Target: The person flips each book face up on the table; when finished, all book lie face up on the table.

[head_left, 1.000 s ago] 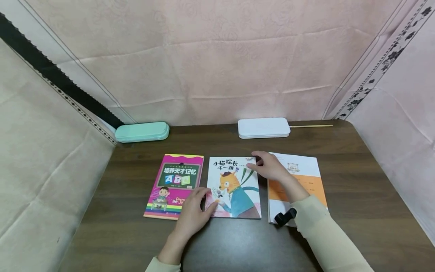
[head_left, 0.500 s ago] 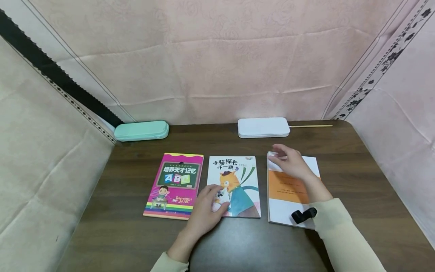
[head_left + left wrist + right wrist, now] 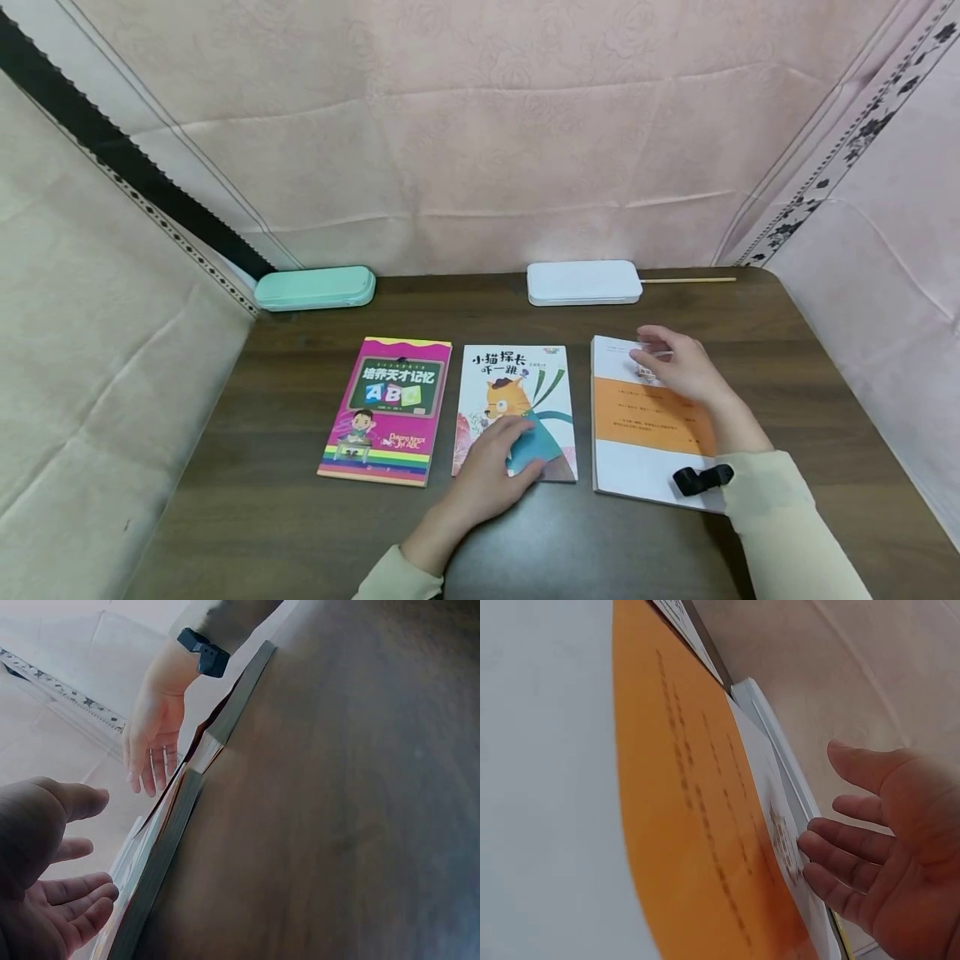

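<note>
My left hand (image 3: 495, 467) rests flat, fingers released, on the cat picture book (image 3: 517, 392) at mid-bench (image 3: 262, 517); my right hand (image 3: 678, 367), fingers released, rests on the white-and-orange book (image 3: 645, 417) just beside it; both books look thin, light, flexible, best lifted at the near edge; open bench lies nearer me.

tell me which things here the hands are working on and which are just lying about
In hand:
left hand on the cat book
right hand over the orange and white book

Lying about:
pink ABC book
green case
white case
wooden stick
</note>
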A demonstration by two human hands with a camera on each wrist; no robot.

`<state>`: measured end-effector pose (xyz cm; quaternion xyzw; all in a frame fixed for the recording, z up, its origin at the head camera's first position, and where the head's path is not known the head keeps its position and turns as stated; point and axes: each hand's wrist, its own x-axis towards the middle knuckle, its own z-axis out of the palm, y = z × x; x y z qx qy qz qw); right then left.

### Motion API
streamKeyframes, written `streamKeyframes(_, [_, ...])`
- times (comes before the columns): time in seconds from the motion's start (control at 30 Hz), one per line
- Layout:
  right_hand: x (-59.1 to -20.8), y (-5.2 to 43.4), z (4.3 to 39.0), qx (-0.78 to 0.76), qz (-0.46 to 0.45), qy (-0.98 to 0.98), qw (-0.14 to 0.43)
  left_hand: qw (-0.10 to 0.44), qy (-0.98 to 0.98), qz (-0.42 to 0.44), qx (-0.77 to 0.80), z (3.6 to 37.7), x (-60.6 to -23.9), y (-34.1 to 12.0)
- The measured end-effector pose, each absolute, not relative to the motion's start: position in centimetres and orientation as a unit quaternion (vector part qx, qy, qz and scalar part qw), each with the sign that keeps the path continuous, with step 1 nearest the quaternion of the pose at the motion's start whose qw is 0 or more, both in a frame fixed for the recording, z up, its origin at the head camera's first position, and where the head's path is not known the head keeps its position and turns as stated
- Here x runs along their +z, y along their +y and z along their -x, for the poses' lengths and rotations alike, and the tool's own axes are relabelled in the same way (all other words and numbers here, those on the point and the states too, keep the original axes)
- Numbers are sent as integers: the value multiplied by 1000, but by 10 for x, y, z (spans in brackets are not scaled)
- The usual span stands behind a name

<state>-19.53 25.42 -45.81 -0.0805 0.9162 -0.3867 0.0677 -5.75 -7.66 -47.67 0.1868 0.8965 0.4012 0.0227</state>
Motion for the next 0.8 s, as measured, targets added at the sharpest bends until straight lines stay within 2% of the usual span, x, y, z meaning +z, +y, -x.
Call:
streamKeyframes(0.6, [-470,296,192,-356,59,932,28,47,887,-270,371,58,-479,-38])
streamKeyframes(0.8, [-474,307,193,-342,56,938,15,74,889,-285,351,58,-474,-28])
